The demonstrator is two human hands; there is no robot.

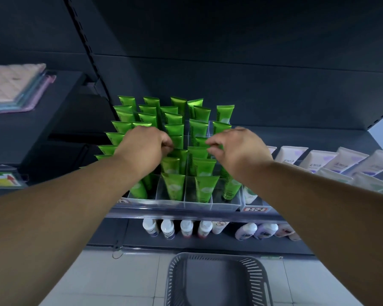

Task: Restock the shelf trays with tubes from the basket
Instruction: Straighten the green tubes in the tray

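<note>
Fingers (167, 144) of my left hand (144, 146) are curling onto the top edge of one of the green tubes (198, 128), and my right hand (237, 146) is pinching the top of a neighbouring one. They are standing upright in the clear tray (181, 203) on the shelf (186, 214). The basket (217, 281) is sitting on the floor below.

Green tubes (175, 129) packed tight; gaps front row.

White bottles (168, 229) stand in a row; perhaps folded cloths (13, 85) far left.
</note>
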